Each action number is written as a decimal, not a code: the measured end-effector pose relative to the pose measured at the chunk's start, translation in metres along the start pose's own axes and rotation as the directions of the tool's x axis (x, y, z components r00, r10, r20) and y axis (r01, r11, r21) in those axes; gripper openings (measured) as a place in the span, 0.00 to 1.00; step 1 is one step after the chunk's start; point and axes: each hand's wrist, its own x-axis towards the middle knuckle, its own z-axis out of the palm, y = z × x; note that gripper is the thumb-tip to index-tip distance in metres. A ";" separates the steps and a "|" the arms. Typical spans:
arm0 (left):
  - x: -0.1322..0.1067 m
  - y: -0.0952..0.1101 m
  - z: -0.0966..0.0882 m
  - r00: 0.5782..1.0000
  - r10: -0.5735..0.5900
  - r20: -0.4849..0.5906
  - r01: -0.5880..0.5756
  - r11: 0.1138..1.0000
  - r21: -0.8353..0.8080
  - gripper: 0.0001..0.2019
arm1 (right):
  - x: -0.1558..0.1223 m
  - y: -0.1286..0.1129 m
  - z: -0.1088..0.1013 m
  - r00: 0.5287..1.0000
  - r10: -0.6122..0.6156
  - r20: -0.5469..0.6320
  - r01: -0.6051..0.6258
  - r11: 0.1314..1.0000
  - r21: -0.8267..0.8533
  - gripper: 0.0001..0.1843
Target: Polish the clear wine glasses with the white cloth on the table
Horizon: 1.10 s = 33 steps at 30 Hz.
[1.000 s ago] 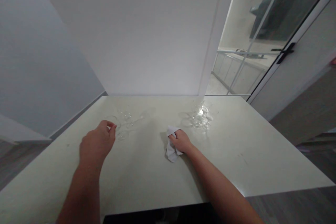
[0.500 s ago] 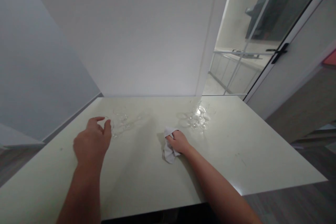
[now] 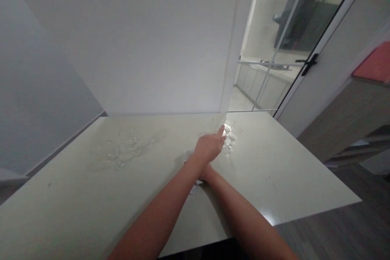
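My left hand [image 3: 210, 146] reaches across my right forearm. Its fingers stretch apart toward a cluster of clear stemmed glasses [image 3: 230, 145] at the right back of the table; whether the fingertips touch one cannot be told. Under my left wrist, my right hand [image 3: 206, 172] is mostly hidden. It is closed on a pale cloth [image 3: 192, 190], of which only small bits show on the tabletop. Another group of clear glasses [image 3: 122, 164] stands on the left of the table, with no hand near it.
The glossy cream table [image 3: 256, 183] meets a white wall panel [image 3: 164, 48] at its far edge. To the right are a glass-paned door with a black handle [image 3: 310, 64] and a shelf unit [image 3: 344, 109] with a red item [image 3: 374, 65] on top.
My left hand has left the glass at the left group and swung right, crossing over my right arm to the other glasses. My right hand stays in place with the cloth. The view has shifted slightly.
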 end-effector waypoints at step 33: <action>-0.019 -0.217 -0.056 0.753 -0.657 -0.011 0.634 0.722 0.276 0.16 | 0.003 -0.010 -0.005 0.998 -0.005 -0.066 0.002 0.999 -0.044 0.15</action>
